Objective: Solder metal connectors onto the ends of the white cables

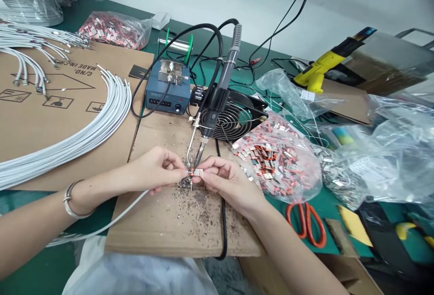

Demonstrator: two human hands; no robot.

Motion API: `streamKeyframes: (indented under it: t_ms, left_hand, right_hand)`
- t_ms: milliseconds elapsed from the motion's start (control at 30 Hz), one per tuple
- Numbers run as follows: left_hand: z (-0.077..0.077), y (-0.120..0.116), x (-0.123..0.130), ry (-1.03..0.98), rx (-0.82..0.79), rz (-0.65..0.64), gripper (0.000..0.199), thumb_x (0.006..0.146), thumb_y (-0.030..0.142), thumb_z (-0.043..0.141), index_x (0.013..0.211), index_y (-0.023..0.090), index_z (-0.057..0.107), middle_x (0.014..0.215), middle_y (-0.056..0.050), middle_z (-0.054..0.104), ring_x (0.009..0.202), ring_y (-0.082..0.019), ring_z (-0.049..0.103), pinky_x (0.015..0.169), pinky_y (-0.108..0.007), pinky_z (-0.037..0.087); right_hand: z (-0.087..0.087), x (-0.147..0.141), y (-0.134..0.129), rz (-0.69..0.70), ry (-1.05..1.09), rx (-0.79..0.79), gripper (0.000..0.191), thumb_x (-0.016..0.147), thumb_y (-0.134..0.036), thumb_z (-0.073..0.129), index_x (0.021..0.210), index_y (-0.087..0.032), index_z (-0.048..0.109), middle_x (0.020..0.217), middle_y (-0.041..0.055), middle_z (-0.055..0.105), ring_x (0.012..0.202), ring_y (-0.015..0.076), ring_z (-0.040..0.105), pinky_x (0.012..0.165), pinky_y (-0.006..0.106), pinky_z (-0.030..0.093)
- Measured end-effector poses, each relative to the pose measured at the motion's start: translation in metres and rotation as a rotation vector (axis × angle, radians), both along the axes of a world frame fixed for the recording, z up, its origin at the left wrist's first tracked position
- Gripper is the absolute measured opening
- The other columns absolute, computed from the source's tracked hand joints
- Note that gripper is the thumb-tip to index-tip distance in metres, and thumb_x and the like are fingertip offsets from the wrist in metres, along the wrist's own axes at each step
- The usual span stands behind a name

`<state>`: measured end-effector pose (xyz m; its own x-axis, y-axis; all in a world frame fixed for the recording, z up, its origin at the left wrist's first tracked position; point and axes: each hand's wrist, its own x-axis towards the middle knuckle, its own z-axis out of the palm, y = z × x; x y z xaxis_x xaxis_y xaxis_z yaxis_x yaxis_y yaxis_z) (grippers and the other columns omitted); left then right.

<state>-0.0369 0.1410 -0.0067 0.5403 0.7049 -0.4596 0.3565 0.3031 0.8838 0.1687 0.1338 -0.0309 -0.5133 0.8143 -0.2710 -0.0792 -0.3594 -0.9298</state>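
My left hand (159, 170) pinches the end of a white cable (130, 206), which trails down to the left under my forearm. Between the fingers of my right hand (225, 182) is a small metal connector with an orange part (197, 172). Cable end and connector meet just under the tip of a soldering iron (217, 100), which is held upright at a slant in a stand. A thin bent metal tube (191, 143) comes down beside the iron's tip. Solder bits lie on the cardboard below.
A blue soldering station (167, 93) and a black fan (228, 121) stand behind. White cables (111, 118) lie on cardboard at left. Bags of connectors (281, 159) and red-handled scissors (307, 225) are at right. A solder spool (176, 46) and a yellow tool (317, 68) are farther back.
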Motion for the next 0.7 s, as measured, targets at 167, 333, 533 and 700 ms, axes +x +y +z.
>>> streamKeyframes:
  t_ms: [167,333,533,700]
  left_hand:
    - [0.0014,-0.0017,0.0004,0.0,-0.002,0.001,0.02,0.078,0.031,0.055,0.08,0.012,0.058,0.052,0.006,0.046,0.033,-0.003,0.04,0.028,-0.011,0.032]
    - [-0.0002,-0.0011,-0.0001,-0.011,-0.003,-0.002,0.019,0.079,0.031,0.055,0.08,0.012,0.058,0.051,0.006,0.045,0.033,-0.003,0.039,0.028,-0.011,0.033]
    - [0.0009,-0.0006,-0.0004,0.006,0.01,-0.009,0.017,0.08,0.029,0.054,0.079,0.013,0.059,0.05,0.006,0.045,0.033,-0.003,0.039,0.029,-0.011,0.033]
    - [0.002,-0.001,-0.0007,-0.01,-0.031,-0.006,0.016,0.079,0.029,0.056,0.08,0.013,0.058,0.05,0.006,0.044,0.033,-0.003,0.039,0.029,-0.01,0.032]
  right_hand:
    - [0.0019,0.0004,-0.0007,-0.003,0.009,-0.012,0.02,0.074,-0.028,0.071,0.086,-0.015,0.062,0.073,0.0054,0.068,0.051,0.0043,0.048,0.047,0.016,0.031]
    - [0.0023,0.0005,-0.0015,-0.002,0.02,-0.017,0.017,0.076,-0.026,0.07,0.087,-0.015,0.063,0.073,0.0046,0.068,0.053,0.0037,0.05,0.048,0.015,0.033]
    - [0.0038,0.0001,-0.0015,-0.014,0.042,-0.019,0.016,0.075,-0.025,0.071,0.086,-0.016,0.064,0.073,0.0042,0.068,0.055,0.006,0.055,0.052,0.018,0.041]
    - [0.0038,-0.0012,-0.0014,-0.016,0.038,0.012,0.015,0.075,-0.025,0.071,0.085,-0.016,0.063,0.073,0.0046,0.068,0.055,0.0063,0.056,0.052,0.018,0.043]
